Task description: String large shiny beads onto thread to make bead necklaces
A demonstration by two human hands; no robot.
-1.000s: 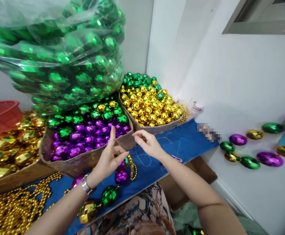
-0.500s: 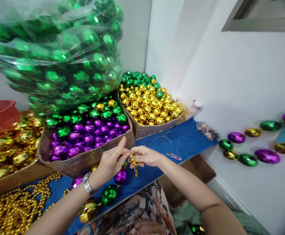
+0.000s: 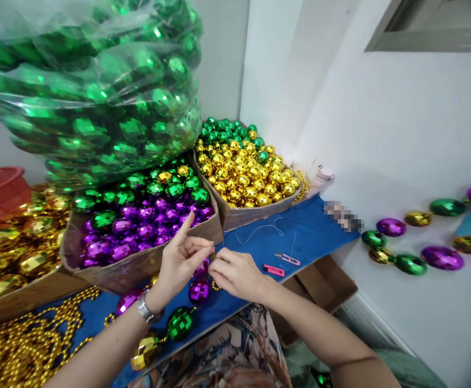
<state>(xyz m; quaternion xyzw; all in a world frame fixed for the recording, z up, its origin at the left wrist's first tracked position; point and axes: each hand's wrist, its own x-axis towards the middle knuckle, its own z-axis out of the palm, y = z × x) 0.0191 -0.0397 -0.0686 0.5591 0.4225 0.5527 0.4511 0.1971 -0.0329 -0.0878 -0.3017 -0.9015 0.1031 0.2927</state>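
Note:
My left hand (image 3: 185,261), with a metal watch (image 3: 144,305) at its wrist, pinches a thin string between thumb and fingers; its index finger points up with the string across it. Close against it, my right hand (image 3: 237,274) is closed with fingertips pinched on the same beaded string. A few small gold beads (image 3: 215,285) show just under the right fingers; the rest are hidden. Beneath the hands lies a strand of large faceted beads, with a purple bead (image 3: 199,291), a green bead (image 3: 180,323) and a gold bead (image 3: 145,350).
Boxes of purple beads (image 3: 144,229) and gold beads (image 3: 243,180) stand behind, beside a bag of green beads (image 3: 98,118). A pink lighter (image 3: 274,269), thread snips (image 3: 288,259) and loose thread (image 3: 255,230) lie on the blue cloth (image 3: 312,231). Gold bead strands (image 3: 21,345) pile at left.
My right hand has turned over and drawn lower, its fingers closing in over the gold beads. The left hand has shifted slightly left and down. The pink lighter has come into sight.

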